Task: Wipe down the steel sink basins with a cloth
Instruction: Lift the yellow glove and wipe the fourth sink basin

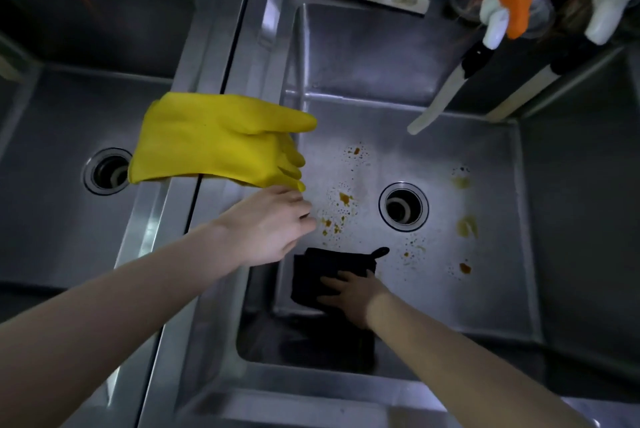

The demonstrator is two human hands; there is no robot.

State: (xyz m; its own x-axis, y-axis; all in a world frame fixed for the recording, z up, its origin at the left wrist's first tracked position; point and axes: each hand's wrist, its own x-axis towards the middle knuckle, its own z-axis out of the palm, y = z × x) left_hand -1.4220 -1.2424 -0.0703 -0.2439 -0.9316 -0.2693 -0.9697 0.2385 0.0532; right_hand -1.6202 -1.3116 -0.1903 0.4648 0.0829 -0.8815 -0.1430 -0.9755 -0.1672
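Pressing cloth [323,266], right hand [353,299] (left fingers [298,202] obscured).

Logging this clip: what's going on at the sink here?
A person's right hand presses a black cloth flat on the right basin floor. Orange stains near the drain are not yet wiped. The left hand rests on the divider beside a yellow glove draped over it.

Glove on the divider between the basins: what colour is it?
The glove is yellow, clearest in the head view.
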